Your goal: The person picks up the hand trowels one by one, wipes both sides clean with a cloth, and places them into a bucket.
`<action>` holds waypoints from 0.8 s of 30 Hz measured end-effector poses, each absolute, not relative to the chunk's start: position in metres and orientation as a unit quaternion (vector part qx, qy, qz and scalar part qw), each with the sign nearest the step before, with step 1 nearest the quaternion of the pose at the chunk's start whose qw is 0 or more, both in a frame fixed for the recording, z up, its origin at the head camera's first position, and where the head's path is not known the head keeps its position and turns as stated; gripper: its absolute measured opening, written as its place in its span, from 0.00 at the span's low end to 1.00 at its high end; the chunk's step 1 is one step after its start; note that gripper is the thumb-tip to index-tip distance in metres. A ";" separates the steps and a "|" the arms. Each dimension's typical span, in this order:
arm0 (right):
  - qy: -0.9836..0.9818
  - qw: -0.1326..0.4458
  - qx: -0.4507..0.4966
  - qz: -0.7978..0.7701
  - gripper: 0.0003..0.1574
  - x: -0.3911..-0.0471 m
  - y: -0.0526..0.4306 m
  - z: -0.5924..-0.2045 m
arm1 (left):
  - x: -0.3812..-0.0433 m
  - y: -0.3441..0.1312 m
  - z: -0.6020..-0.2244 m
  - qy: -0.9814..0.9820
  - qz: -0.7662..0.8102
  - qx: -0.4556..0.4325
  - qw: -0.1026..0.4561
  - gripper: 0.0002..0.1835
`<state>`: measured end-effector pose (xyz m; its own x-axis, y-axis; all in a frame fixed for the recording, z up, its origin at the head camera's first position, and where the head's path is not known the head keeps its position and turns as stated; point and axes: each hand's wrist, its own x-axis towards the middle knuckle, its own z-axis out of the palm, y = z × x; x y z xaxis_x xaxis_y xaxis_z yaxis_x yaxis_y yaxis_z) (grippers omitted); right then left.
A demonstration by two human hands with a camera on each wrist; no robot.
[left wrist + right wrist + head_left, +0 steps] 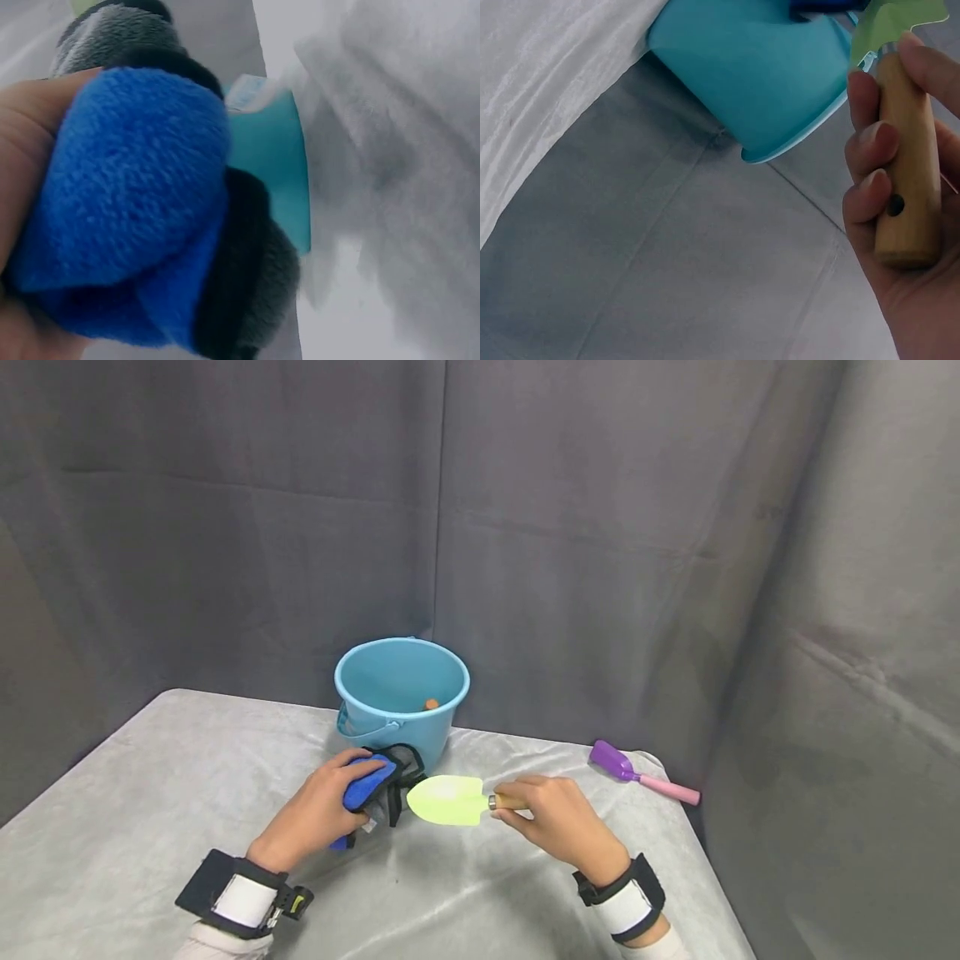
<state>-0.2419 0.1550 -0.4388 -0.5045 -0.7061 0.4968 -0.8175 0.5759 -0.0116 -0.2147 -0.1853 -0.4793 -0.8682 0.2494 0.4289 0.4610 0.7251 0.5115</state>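
My left hand [315, 810] grips a bunched cloth [369, 782], fluffy blue on one side and grey on the other, with black edging. In the left wrist view the folded blue cloth [142, 172] fills much of the picture, thumb and fingers at its left side. My right hand [558, 822] holds a garden trowel [447, 800] by its wooden handle [907, 157], fingers curled round it. Its light green blade points left, its tip close to the cloth. Just behind the cloth stands a light blue bucket [431, 735], upright, its carrying handle hanging down in front.
Inside the bucket, a small orange-brown end [431, 703] of something shows. A small purple shovel [613, 762] with a pink handle lies at the table's right edge. A pale cloth covers the table [420, 902], and grey curtains [585, 568] hang behind and to the right.
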 end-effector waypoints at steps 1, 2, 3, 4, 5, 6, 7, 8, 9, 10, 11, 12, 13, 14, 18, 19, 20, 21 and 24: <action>-0.860 0.221 0.443 0.123 0.11 -0.242 0.155 -0.439 | -0.215 -0.186 -0.478 -0.910 -0.320 -0.192 0.181 0.39; -0.861 0.214 0.444 0.123 0.11 -0.241 0.155 -0.439 | -0.215 -0.185 -0.477 -0.906 -0.326 -0.190 0.193 0.39; -0.863 0.208 0.444 0.124 0.10 -0.242 0.154 -0.440 | -0.215 -0.185 -0.477 -0.902 -0.331 -0.190 0.204 0.38; -0.863 0.203 0.444 0.125 0.10 -0.242 0.154 -0.441 | -0.214 -0.184 -0.476 -0.898 -0.335 -0.190 0.213 0.38; -0.864 0.198 0.445 0.125 0.10 -0.241 0.154 -0.441 | -0.213 -0.184 -0.476 -0.895 -0.338 -0.190 0.221 0.38; -0.865 0.195 0.445 0.125 0.10 -0.241 0.153 -0.442 | -0.213 -0.183 -0.475 -0.893 -0.339 -0.190 0.227 0.37; -0.865 0.193 0.446 0.125 0.10 -0.241 0.153 -0.442 | -0.212 -0.181 -0.475 -0.891 -0.338 -0.192 0.234 0.37; -0.866 0.191 0.446 0.126 0.10 -0.241 0.153 -0.443 | -0.211 -0.180 -0.475 -0.888 -0.338 -0.196 0.241 0.37; -0.866 0.190 0.445 0.127 0.10 -0.241 0.153 -0.443 | -0.211 -0.179 -0.475 -0.885 -0.337 -0.200 0.250 0.37; -0.866 0.190 0.444 0.126 0.10 -0.241 0.152 -0.443 | -0.211 -0.177 -0.475 -0.882 -0.338 -0.203 0.260 0.37; -0.867 0.188 0.443 0.126 0.10 -0.240 0.152 -0.443 | -0.210 -0.175 -0.475 -0.877 -0.338 -0.207 0.272 0.37; -0.868 0.187 0.443 0.126 0.09 -0.240 0.152 -0.444 | -0.210 -0.174 -0.475 -0.872 -0.338 -0.212 0.284 0.37; -0.868 0.185 0.443 0.127 0.09 -0.241 0.151 -0.444 | -0.210 -0.172 -0.476 -0.867 -0.338 -0.216 0.295 0.37; -0.868 0.184 0.443 0.126 0.09 -0.241 0.151 -0.444 | -0.210 -0.171 -0.476 -0.861 -0.341 -0.221 0.306 0.38; -0.868 0.179 0.447 0.123 0.08 -0.241 0.150 -0.445 | -0.209 -0.163 -0.478 -0.834 -0.364 -0.240 0.337 0.40; -0.867 0.178 0.448 0.123 0.08 -0.241 0.150 -0.445 | -0.208 -0.161 -0.478 -0.829 -0.370 -0.246 0.340 0.40; -0.867 0.177 0.449 0.123 0.08 -0.241 0.150 -0.446 | -0.208 -0.158 -0.479 -0.825 -0.375 -0.252 0.339 0.40; -0.867 0.178 0.450 0.121 0.08 -0.241 0.149 -0.446 | -0.207 -0.155 -0.480 -0.823 -0.378 -0.259 0.336 0.40; -0.863 0.185 0.455 0.116 0.08 -0.241 0.147 -0.447 | -0.204 -0.144 -0.484 -0.825 -0.372 -0.284 0.316 0.40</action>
